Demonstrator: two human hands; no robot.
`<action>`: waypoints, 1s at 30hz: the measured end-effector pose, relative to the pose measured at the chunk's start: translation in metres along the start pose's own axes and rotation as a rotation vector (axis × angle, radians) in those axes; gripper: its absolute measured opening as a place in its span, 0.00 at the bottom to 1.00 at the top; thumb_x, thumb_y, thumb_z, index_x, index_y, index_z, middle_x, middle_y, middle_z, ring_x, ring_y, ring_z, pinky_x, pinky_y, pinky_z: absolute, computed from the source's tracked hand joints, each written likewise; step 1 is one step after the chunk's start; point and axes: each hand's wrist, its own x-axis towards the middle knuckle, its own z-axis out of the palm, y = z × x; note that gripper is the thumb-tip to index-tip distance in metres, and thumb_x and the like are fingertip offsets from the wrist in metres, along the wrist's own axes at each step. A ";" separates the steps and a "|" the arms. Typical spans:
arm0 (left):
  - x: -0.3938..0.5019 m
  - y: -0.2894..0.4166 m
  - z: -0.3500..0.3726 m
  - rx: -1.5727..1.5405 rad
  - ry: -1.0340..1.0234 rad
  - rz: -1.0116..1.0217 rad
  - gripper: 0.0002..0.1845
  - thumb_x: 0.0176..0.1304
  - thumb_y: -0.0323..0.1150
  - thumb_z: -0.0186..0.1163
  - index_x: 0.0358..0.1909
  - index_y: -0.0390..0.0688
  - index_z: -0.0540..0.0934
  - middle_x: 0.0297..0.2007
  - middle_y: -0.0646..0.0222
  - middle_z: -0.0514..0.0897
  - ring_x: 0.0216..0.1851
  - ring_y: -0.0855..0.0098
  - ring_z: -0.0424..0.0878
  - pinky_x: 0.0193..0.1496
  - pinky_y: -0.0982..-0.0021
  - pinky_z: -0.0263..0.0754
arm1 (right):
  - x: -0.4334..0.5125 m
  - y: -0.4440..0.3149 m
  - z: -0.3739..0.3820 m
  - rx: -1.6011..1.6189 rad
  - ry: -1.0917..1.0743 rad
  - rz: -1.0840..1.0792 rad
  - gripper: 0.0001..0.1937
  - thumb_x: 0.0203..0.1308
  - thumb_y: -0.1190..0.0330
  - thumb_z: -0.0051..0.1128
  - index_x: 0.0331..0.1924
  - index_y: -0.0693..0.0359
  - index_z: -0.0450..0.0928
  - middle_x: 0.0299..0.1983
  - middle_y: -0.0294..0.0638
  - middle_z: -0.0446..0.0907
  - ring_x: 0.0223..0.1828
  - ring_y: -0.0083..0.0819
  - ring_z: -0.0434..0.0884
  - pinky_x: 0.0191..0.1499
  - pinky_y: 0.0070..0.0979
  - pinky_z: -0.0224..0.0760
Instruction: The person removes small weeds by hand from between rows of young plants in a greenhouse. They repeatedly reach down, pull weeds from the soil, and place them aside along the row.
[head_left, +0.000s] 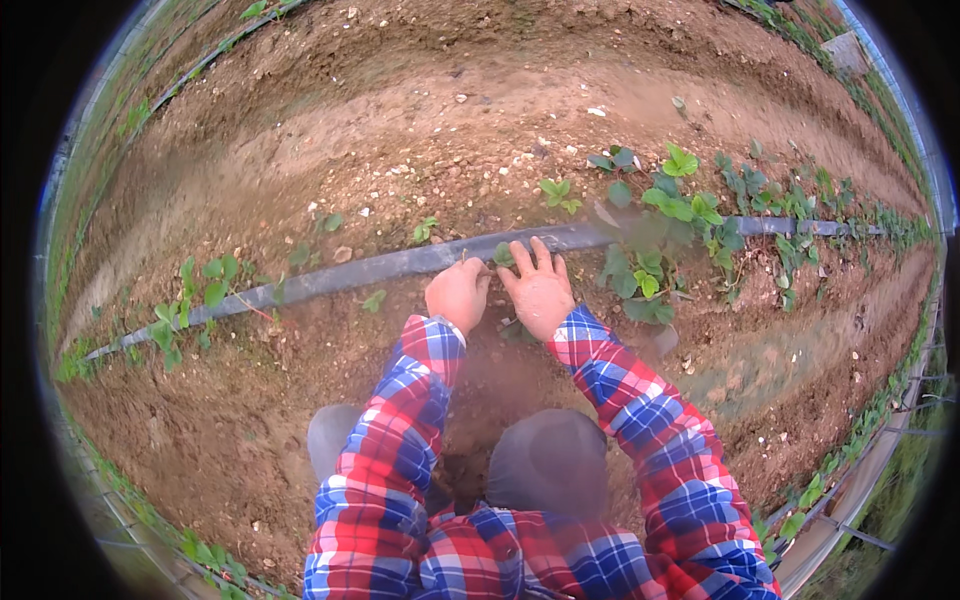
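My left hand (459, 292) is just below the flat grey irrigation hose (390, 264), its fingertips drawn together near a thin stem; whether they pinch it is hard to tell. Beside it, my right hand (537, 289) is spread, palm down, with its fingertips at the hose's lower edge. A small green leaf (503, 255) shows between the two hands, over the hose. Small seedlings, one of them a light green plant (425, 229), grow near the hose. Both sleeves are red, blue and white plaid.
Leafy strawberry-like plants (667, 206) crowd the hose on the right, and a smaller plant (214, 281) stands at the left. Stony brown soil (465, 165) lies around. My knees (549, 461) are close below the hands. Another hose (217, 52) runs at the upper left.
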 end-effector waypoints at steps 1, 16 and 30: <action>0.001 0.000 0.000 -0.004 0.015 -0.018 0.06 0.56 0.36 0.62 0.31 0.46 0.81 0.29 0.60 0.83 0.33 0.56 0.82 0.35 0.58 0.76 | 0.000 0.000 0.000 -0.004 -0.012 0.008 0.19 0.57 0.68 0.48 0.54 0.52 0.75 0.67 0.47 0.60 0.68 0.55 0.56 0.62 0.58 0.57; -0.001 -0.015 -0.021 -0.662 0.162 -0.312 0.07 0.58 0.28 0.61 0.36 0.36 0.79 0.28 0.64 0.84 0.30 0.74 0.81 0.35 0.73 0.73 | 0.001 0.016 -0.013 0.162 -0.004 -0.075 0.24 0.50 0.74 0.54 0.55 0.49 0.75 0.63 0.44 0.67 0.65 0.54 0.63 0.62 0.50 0.62; -0.037 0.046 0.017 -0.174 0.024 -0.283 0.10 0.54 0.37 0.61 0.33 0.41 0.79 0.31 0.56 0.83 0.36 0.54 0.82 0.39 0.58 0.75 | 0.009 0.036 -0.010 0.159 -0.047 -0.192 0.26 0.39 0.67 0.68 0.49 0.47 0.78 0.60 0.42 0.69 0.61 0.56 0.66 0.58 0.44 0.69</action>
